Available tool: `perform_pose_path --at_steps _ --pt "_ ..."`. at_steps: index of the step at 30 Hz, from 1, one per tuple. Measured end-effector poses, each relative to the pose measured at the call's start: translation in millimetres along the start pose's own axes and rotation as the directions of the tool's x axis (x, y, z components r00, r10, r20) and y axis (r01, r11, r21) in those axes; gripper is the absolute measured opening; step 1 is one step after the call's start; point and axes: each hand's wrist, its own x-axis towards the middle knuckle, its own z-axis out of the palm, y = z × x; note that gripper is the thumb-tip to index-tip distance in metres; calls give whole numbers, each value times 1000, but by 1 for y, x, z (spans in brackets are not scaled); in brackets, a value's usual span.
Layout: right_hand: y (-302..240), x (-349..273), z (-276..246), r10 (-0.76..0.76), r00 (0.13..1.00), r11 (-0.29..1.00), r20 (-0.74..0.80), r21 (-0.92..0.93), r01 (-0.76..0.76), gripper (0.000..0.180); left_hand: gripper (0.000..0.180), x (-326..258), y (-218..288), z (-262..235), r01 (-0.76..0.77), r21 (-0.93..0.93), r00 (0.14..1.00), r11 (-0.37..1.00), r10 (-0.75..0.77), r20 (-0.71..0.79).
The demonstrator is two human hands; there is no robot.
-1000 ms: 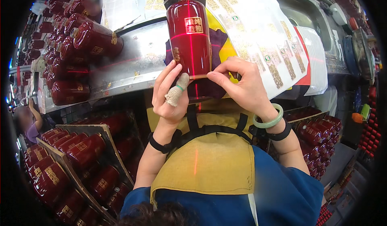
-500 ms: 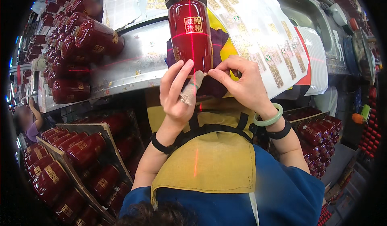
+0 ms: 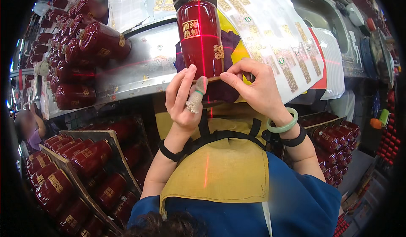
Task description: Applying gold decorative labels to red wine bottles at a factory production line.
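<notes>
A dark red glossy bottle (image 3: 199, 38) lies on a purple cloth (image 3: 230, 46) on the metal workbench (image 3: 144, 67), its base toward me, with gold labels and a red laser line across it. My right hand (image 3: 253, 86) pinches a thin gold strip at the bottle's base. My left hand (image 3: 184, 97), fingers spread and one finger wrapped in a cloth cot, hovers just left of the base, fingertips at the bottle's lower edge.
Several red bottles (image 3: 80, 59) are stacked on the bench at left. Sheets of gold stickers (image 3: 270, 38) lie at right of the bottle. Crates of red bottles (image 3: 80, 169) stand at lower left and more bottles (image 3: 334, 139) at right. Another person (image 3: 29, 131) is at far left.
My left hand opened and slid down off the bottle's base. My right hand stayed at the base, pinching the strip. The bottle did not move.
</notes>
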Motion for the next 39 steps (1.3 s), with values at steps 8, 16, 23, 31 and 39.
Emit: perform_pose_path --at_steps 8,16,23,31,39 --pt "-3 0 5 25 1000 1000 -14 2 -25 18 27 1 -2 1 117 -110 993 987 -120 -17" --pt "-12 1 9 -12 1000 1000 -12 -3 12 19 38 -5 -10 -2 49 -107 999 993 -49 -2" --pt "-20 0 6 -25 999 1000 24 8 25 17 40 -9 -7 -2 81 -107 997 991 -82 -5" --pt "-31 1 6 -33 998 999 53 38 31 15 43 -18 -11 2 221 -218 971 951 -235 -38" --pt "-18 2 4 -21 1000 998 23 -52 22 19 35 -8 -10 0 93 -109 995 990 -95 -11"
